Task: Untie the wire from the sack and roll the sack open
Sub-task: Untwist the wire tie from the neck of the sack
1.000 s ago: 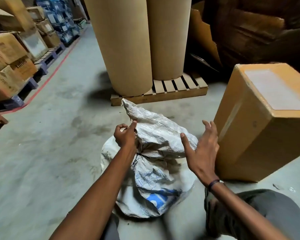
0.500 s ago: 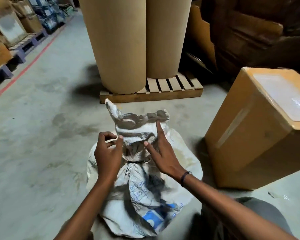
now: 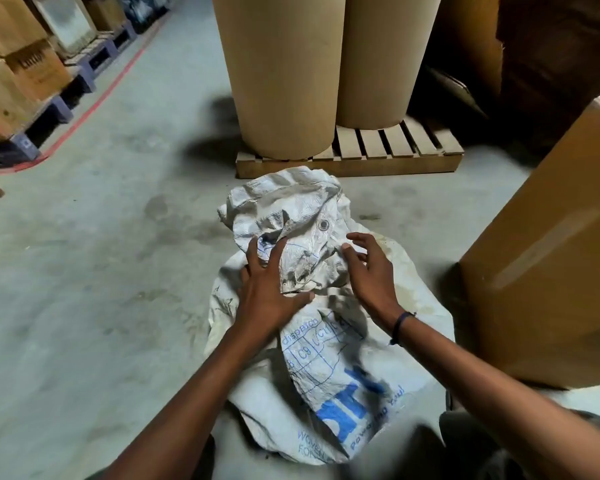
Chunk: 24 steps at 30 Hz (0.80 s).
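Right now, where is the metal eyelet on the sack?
In the head view, the eyelet sits on the crumpled top of the sack, just above and between the left hand and right hand.

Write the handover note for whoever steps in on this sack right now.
Left hand: open, fingers spread, pressing on the bunched neck of the sack.
Right hand: open, fingertips at the neck's right side, gripping nothing.
The sack sits on the floor in front of the pallet.
No wire is visible at the neck; whether it is fully off cannot be told.
Left: check for wire, then roll the top open.
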Tool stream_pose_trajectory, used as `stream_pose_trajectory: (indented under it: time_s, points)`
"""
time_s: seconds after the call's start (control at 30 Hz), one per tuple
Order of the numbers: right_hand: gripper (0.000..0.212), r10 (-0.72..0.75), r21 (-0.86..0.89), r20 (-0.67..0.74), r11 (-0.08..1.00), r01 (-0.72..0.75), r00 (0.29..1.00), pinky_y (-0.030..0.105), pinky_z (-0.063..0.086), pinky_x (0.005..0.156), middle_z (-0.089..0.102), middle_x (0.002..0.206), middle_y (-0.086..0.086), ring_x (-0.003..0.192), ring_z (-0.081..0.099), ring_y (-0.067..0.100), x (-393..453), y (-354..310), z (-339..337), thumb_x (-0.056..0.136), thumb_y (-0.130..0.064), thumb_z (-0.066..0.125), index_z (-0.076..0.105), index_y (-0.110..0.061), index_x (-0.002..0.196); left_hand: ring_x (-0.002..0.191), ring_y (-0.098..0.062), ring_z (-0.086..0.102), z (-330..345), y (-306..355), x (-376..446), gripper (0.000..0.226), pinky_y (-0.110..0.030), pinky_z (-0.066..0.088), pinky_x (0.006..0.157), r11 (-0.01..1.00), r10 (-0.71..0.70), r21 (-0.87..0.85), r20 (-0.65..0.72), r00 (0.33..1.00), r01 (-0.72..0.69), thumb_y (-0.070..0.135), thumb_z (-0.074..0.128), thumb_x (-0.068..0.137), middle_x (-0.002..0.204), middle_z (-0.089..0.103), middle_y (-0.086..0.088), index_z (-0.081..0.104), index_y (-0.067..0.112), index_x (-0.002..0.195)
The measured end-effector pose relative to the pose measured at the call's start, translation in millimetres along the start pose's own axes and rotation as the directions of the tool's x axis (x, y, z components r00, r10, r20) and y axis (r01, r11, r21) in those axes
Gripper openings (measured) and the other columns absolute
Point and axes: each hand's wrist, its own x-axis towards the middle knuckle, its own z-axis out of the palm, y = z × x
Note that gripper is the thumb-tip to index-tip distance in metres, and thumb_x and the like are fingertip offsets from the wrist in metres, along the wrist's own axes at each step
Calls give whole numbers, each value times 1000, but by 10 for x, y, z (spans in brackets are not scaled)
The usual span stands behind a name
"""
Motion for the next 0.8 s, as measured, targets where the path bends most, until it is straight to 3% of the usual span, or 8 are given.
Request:
stream_pose_trajectory:
  time_s: [0.2,0.3,0.4,0.47,0.53,0.6,0.67,0.8]
  points:
    - [60,54,-26,300,998,-49,952,28,35,116,48,158,-17,142,42,3,-47,-30,58,99,-54,64,48,-38,155,154,-22,27,-26,84,19,116,-18,30,114,983,45,-177,-9,999,-45,19,90,68,170,0,-4,22,33,162]
    - [75,29,-41,335,999,-16,942,30,29,124,37,167,-15,151,34,4,-16,-95,108,96,-55,68,37,-37,161,154,-22,28,-51,17,64,114,-31,43,115,964,135,-231,17,991,-128,15,83,64,167,9,-2,26,32,162]
    - [83,-1,-239,324,967,83,946,36,39,118,48,162,-5,148,46,16,51,-100,100,90,-61,71,37,-36,161,142,5,37,-87,15,52,107,-15,53,94,937,248,-260,33,968,-231,4,76,68,167,15,0,31,35,160]
    - [74,-27,-340,310,930,138,950,39,50,102,69,139,7,126,65,24,90,-88,88,90,-60,72,49,-30,154,133,22,33,-113,36,21,104,-6,49,85,926,297,-260,55,953,-274,-5,72,72,168,15,2,33,36,159]
    - [38,-102,-353,278,914,200,955,38,50,77,77,99,5,88,69,19,154,-18,90,93,-51,74,69,-26,121,136,4,45,-125,47,15,100,-19,56,78,900,331,-323,71,941,-292,-11,64,72,166,18,7,40,39,155]
    - [20,-143,-328,207,922,206,968,36,38,64,66,71,0,64,54,14,215,73,105,92,-41,76,68,-24,87,121,-10,61,-130,83,14,91,-27,54,66,880,323,-385,57,945,-277,-16,55,70,160,27,9,50,38,144]
    - [11,-83,-251,135,961,115,987,39,43,63,71,72,1,65,59,21,241,144,122,88,-32,79,72,-27,81,106,-16,66,-126,170,0,72,-23,49,61,862,280,-430,-34,959,-267,-18,47,68,141,43,1,58,26,124]
    - [16,109,-28,104,994,-107,989,46,57,70,76,74,-9,68,69,23,299,247,86,87,-20,82,78,-34,79,88,-21,66,-117,273,-20,39,-26,54,76,918,90,-372,-146,985,-139,-14,54,76,113,46,-6,55,16,101]
